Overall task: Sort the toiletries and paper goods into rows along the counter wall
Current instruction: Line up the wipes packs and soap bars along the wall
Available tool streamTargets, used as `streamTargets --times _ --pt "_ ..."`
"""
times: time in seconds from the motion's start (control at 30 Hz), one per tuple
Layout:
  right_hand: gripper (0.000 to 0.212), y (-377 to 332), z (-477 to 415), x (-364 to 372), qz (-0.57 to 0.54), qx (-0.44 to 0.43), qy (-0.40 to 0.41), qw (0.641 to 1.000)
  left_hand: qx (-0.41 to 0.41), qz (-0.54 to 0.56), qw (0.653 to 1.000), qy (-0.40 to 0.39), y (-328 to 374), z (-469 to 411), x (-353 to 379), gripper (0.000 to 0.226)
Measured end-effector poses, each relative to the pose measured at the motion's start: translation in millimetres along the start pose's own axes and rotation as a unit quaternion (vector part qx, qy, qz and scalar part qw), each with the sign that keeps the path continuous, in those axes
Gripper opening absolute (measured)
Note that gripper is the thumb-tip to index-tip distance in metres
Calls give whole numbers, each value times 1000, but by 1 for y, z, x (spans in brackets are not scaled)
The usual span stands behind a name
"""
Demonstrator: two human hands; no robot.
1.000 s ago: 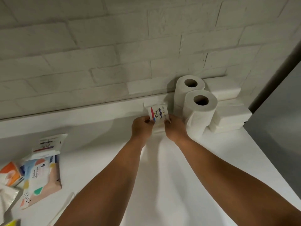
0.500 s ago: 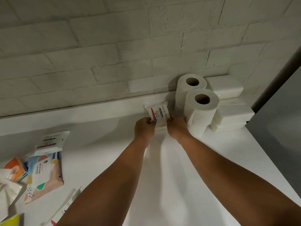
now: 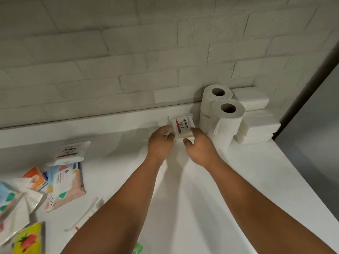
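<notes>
A small white Dove soap packet (image 3: 181,125) stands upright against the low ledge at the foot of the brick wall, just left of two upright toilet rolls (image 3: 228,114). My left hand (image 3: 159,142) holds the packet's lower left edge with curled fingers. On the other side, my right hand (image 3: 200,146) has its fingers on the lower right corner, with the thumb just below the packet. Stacked white tissue packs (image 3: 260,125) sit right of the rolls.
On the left of the white counter (image 3: 256,180) lies a loose pile: a second Dove packet (image 3: 71,151), a patterned wipes pack (image 3: 64,184), an orange pack (image 3: 34,176), a yellow pack (image 3: 29,239) and a thin wrapped stick (image 3: 86,215). A dark gap borders the counter's right edge.
Both hands stay at the soap packet, which has barely moved. My right thumb now shows below it. The view has dipped, showing more of the left pile.
</notes>
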State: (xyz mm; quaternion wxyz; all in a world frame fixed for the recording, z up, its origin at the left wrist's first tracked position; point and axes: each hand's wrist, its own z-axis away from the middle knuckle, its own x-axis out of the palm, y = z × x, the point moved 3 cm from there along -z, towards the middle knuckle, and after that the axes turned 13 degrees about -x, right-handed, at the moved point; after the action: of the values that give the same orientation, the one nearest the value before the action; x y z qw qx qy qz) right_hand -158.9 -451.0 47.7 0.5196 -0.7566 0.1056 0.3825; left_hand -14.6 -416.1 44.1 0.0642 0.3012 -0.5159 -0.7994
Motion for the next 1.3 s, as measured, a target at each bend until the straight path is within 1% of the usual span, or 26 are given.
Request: streamTargets --times 0.13,0.23,0.33,0.43,0.5,0.63,0.8,0.9,0.97,1.03,1.1,1.23,1.3 --pt "46 -35 31 2 -29 -46 20 998 61 18 998 11 -7 39 -31 28" --pt "44 -60 51 16 -46 -77 21 996 112 -24 993 35 -21 63 -63 26" --pt "39 -84 73 36 -62 -95 13 993 130 -53 988 58 -41 86 -101 26" --pt "34 -108 95 64 -63 -103 -17 993 140 -107 981 87 -67 107 -143 25" --pt "34 -123 108 86 -61 -106 -50 991 122 -127 980 90 -88 118 -167 25" --pt "41 -153 132 132 -45 -110 -127 985 69 -158 982 80 -137 136 -208 27" --pt "53 -169 149 180 26 -92 -221 971 24 -207 975 72 -191 146 -235 32" --pt "57 -168 154 200 93 -86 -266 956 9 -239 969 68 -215 149 -242 42" --pt "61 -166 155 208 126 -87 -297 942 -17 -260 964 51 -229 149 -243 55" --pt "64 -167 155 214 139 -86 -310 936 -40 -286 957 33 -240 148 -245 67" --pt "69 -170 153 217 145 -89 -312 935 -47 -294 954 29 -247 147 -246 70" --pt "66 -175 150 222 158 -104 -312 931 -67 -261 963 21 -245 145 -243 62" --pt "67 -176 150 225 159 -109 -308 932 -97 -221 970 22 -241 144 -242 58"
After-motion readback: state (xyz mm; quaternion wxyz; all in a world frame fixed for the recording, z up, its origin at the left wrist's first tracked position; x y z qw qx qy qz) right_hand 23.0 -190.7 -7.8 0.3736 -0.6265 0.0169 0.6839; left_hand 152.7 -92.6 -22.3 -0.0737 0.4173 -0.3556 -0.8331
